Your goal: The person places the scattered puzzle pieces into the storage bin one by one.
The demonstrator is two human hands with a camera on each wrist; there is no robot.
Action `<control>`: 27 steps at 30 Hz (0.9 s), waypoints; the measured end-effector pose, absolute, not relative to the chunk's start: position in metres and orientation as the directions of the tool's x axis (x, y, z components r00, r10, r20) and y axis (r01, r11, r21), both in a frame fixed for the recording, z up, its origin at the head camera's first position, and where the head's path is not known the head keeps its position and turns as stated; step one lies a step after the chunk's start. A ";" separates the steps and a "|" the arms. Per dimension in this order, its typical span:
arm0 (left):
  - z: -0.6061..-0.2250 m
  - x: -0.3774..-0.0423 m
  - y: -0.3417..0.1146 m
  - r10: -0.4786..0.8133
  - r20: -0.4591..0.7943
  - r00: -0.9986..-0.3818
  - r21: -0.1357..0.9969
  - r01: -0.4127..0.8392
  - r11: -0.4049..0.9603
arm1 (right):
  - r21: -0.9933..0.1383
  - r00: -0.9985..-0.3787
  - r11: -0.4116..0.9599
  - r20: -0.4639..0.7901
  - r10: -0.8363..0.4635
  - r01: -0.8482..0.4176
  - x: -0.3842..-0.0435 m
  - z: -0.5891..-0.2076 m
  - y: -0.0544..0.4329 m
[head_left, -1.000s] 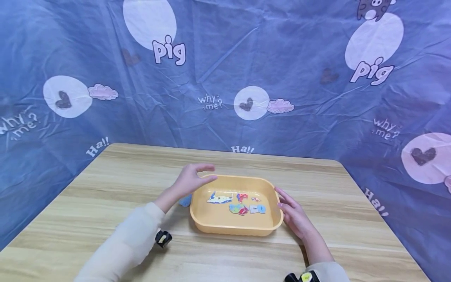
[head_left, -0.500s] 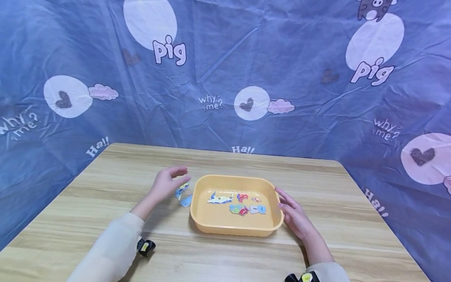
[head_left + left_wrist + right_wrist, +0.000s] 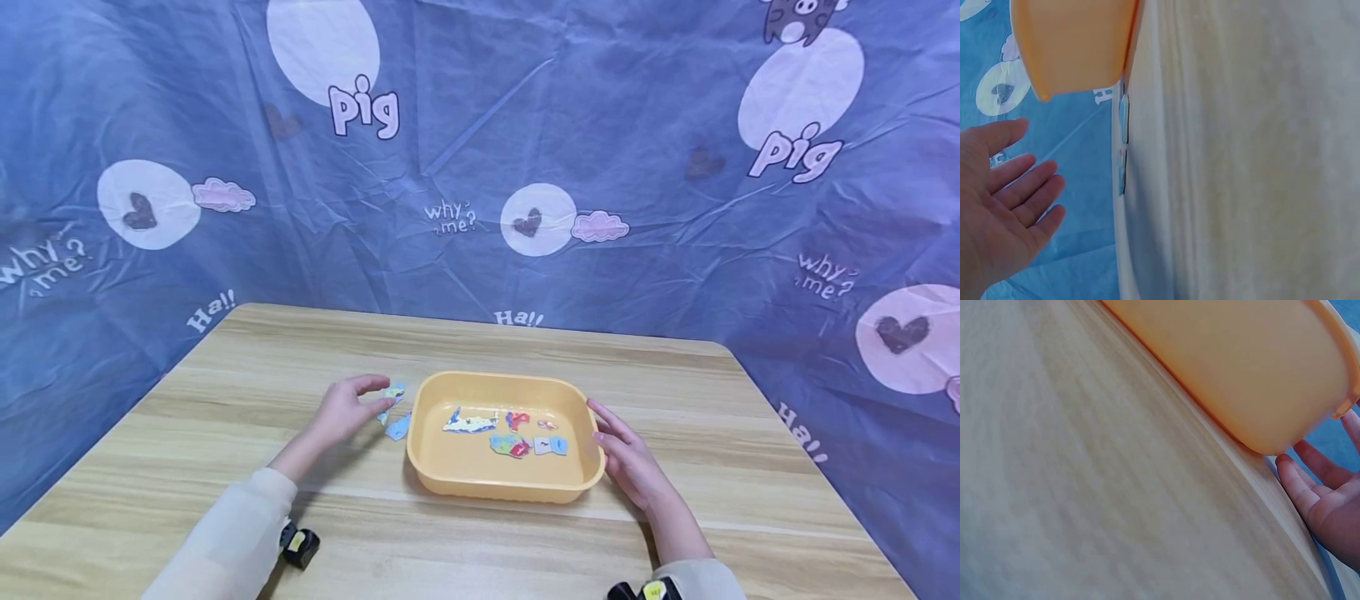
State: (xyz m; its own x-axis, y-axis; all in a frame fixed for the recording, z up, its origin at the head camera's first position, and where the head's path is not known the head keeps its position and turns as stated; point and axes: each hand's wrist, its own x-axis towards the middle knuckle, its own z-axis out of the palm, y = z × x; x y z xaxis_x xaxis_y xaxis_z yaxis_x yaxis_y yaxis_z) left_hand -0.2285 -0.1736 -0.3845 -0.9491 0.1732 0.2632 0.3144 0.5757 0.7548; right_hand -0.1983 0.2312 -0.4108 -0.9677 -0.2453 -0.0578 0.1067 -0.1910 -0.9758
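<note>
In the head view a yellow plastic tray [image 3: 495, 485] stands on the table. Inside lie several flat, colourful cut-out pieces: a long cream-and-blue one [image 3: 470, 422], a red one [image 3: 517, 420], a green-and-red one [image 3: 510, 446] and a grey-and-blue one [image 3: 550, 446]. Left of the tray are a blue-green-yellow piece [image 3: 395, 391] and a plain blue piece [image 3: 398, 427]. My left hand [image 3: 347, 410] hovers beside these two, thumb and fingers apart, palm bare in the left wrist view. My right hand [image 3: 633, 460] rests its loosely extended fingers against the tray's right side.
The light wooden table [image 3: 225, 400] extends around the tray. Behind it hangs a blue printed cloth [image 3: 480, 275], which also runs along both sides. A black wrist device [image 3: 300, 546] sits on the left sleeve, another [image 3: 645, 590] on the right.
My left hand has moved left and down from above the tray's left rim toward the two pieces outside, uncovering them. The right hand and the tray look unmoved.
</note>
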 end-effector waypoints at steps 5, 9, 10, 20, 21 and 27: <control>-0.394 -0.226 -0.173 0.241 0.179 -0.954 0.716 0.294 0.633 | -0.977 -0.967 -0.183 -0.063 -0.247 0.110 -0.199 -0.411 0.231; -0.400 -0.226 -0.171 0.290 0.176 -0.941 0.666 0.331 0.668 | -0.977 -0.968 -0.180 -0.065 -0.243 0.111 -0.199 -0.411 0.231; -0.401 -0.226 -0.171 0.294 0.181 -0.938 0.659 0.338 0.673 | -0.978 -0.968 -0.179 -0.066 -0.241 0.111 -0.199 -0.411 0.231; -0.409 -0.223 -0.167 0.318 0.189 -0.929 0.648 0.361 0.670 | -0.977 -0.970 -0.186 -0.061 -0.237 0.107 -0.198 -0.411 0.230; -0.410 -0.223 -0.166 0.320 0.195 -0.927 0.645 0.367 0.670 | -0.977 -0.970 -0.186 -0.061 -0.236 0.107 -0.198 -0.411 0.230; -0.413 -0.223 -0.166 0.316 0.244 -0.917 0.595 0.399 0.697 | -0.978 -0.971 -0.180 -0.061 -0.230 0.104 -0.199 -0.411 0.231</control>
